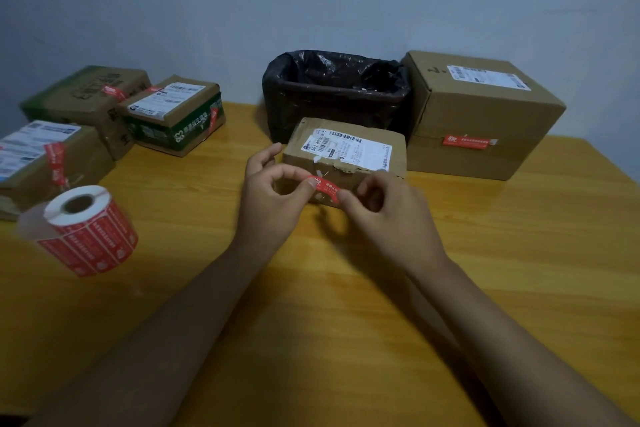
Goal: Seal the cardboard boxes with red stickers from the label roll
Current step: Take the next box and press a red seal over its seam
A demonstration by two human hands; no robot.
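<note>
Red and paper-thin, the small rectangular sticker (327,188) stretches between left hand (273,194) and right hand (388,208), each pinching one end, just before the small brown cardboard box (346,156); limp and clingy, I'd judge, best held by its tips.

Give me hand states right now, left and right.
Left hand: fingers pinch one end of the red sticker.
Right hand: fingers pinch the sticker's other end.

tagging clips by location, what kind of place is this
Probably a small home or office parcel-packing spot: a wooden table against a plain wall, several cardboard boxes with shipping labels, a label roll, and a bin.
</note>
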